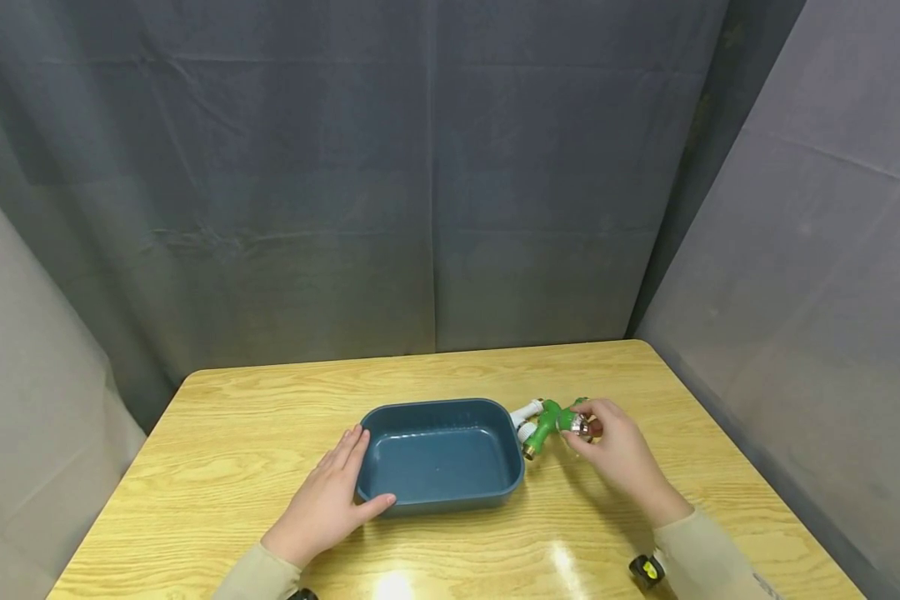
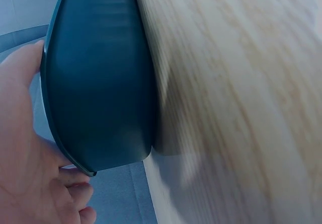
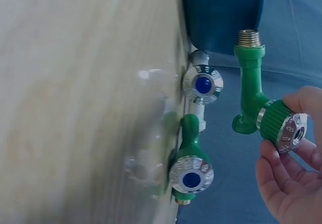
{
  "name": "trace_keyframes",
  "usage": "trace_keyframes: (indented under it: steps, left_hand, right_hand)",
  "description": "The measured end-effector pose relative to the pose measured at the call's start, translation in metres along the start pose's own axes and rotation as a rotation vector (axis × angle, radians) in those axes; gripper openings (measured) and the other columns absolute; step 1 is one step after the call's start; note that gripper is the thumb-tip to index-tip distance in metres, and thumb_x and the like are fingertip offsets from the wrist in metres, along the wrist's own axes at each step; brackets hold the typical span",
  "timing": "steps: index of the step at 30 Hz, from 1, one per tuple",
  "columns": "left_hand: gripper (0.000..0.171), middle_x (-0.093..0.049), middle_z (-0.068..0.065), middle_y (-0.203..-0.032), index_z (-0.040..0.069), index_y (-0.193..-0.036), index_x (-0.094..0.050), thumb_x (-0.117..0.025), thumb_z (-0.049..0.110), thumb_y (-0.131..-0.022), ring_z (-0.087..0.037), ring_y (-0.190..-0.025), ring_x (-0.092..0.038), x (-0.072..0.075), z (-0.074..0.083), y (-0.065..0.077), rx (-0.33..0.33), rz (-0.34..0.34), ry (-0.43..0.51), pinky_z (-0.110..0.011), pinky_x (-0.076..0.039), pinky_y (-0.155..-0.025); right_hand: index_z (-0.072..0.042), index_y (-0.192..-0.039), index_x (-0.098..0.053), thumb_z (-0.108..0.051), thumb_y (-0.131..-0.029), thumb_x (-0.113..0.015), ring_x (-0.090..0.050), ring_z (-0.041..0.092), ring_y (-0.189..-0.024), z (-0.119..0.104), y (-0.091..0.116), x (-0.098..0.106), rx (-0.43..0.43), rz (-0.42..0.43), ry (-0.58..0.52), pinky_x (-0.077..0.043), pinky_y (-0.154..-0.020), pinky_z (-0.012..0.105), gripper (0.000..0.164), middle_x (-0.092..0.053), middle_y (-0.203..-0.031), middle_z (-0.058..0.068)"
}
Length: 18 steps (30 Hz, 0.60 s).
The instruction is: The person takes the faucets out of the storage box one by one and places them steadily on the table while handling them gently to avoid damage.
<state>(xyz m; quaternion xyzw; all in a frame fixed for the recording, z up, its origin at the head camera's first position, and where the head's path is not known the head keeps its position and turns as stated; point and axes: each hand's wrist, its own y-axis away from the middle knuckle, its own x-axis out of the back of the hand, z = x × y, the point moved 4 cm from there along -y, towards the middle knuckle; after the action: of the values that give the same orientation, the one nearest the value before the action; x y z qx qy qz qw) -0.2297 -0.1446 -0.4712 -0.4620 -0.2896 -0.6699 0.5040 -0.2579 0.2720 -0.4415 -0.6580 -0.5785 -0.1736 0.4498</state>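
Observation:
My left hand point(image 1: 330, 487) rests on the left end of a dark blue rectangular plastic basin point(image 1: 441, 503). Its fingers lie along the left rim, with the thumb on the near rim. To the right of the basin, my right hand point(image 1: 618, 446) pinches a green faucet point(image 3: 250, 85) by its ribbed, chrome-capped knob. This faucet is held above the table, its brass threaded end pointing away from the hand. Beneath it a second green faucet point(image 3: 190, 138) lies on the table, with a blue-centred chrome knob. A white faucet point(image 1: 527, 414) lies against the basin's right side, partly hidden.
The wooden table point(image 1: 270, 433) has its far edge along a grey curtain point(image 1: 307, 208). More grey cloth hangs at the left and right sides. A black wrist device point(image 1: 647, 572) with a yellow mark sits at the right cuff.

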Motion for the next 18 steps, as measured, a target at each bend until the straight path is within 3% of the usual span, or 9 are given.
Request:
trace_keyframes:
  steps: [18]
  left_hand:
    - [0.105, -0.021, -0.017, -0.171, 0.003, -0.164, -0.024, -0.068, 0.065, -0.091, -0.036, -0.159, -0.02, 0.0, -0.001, 0.0, 0.0, 0.003, -0.007, -0.059, -0.024, -0.127]
  right_hand:
    - [-0.003, -0.114, -0.069, -0.012, -0.086, -0.083, -0.052, 0.014, -0.078, 0.006, 0.012, -0.009, -0.067, -0.098, 0.026, -0.047, -0.063, 0.022, 0.033, -0.062, -0.095, 0.004]
